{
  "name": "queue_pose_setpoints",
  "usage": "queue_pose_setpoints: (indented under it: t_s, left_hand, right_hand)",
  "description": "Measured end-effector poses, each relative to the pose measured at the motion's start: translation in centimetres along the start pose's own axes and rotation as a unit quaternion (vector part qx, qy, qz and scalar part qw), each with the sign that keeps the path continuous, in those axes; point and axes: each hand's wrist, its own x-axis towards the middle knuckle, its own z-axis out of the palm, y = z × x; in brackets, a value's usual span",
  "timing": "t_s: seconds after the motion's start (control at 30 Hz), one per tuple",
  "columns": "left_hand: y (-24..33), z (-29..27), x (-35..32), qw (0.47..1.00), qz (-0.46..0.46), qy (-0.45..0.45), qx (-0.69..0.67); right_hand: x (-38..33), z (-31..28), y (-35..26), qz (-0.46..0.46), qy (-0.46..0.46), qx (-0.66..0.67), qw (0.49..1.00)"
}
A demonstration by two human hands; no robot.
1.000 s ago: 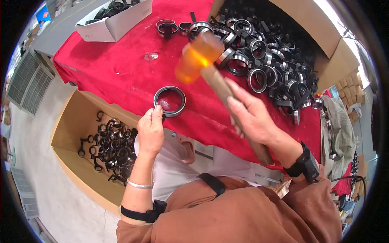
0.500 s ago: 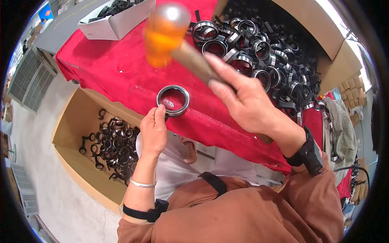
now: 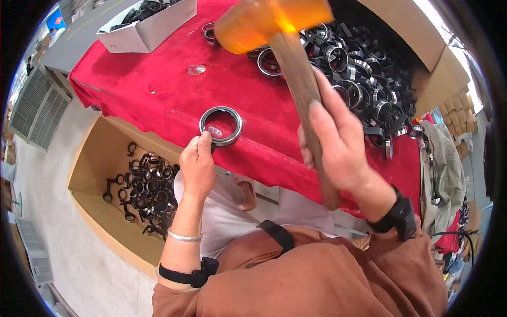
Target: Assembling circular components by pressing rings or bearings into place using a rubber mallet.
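At the red desk (image 3: 132, 87), near its front edge, our left hand (image 3: 198, 162), the closer, pinches the ring (image 3: 238, 127); farther right, our right hand (image 3: 338, 142) grips the hammer (image 3: 297, 74), which slants away leftward.

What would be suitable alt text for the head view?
A person's right hand grips an orange-headed mallet above a red cloth; the left hand holds a black and silver ring. More rings lie heaped at right and in a cardboard box at lower left.
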Motion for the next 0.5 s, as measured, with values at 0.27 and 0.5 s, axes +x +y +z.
queue_pose_setpoints:
  t_s: [0.27,0.5]
  left_hand:
    - [0.1,0.9,0.6,0.999,0.030,0.013,0.010]
    - [-0.2,1.0,0.6,1.000,0.023,0.015,0.013]
  right_hand:
    - [-3.6,-0.8,2.8,0.219,-0.010,0.069,0.973]
    - [-7.1,0.1,4.6,-0.019,0.068,-0.035,0.997]
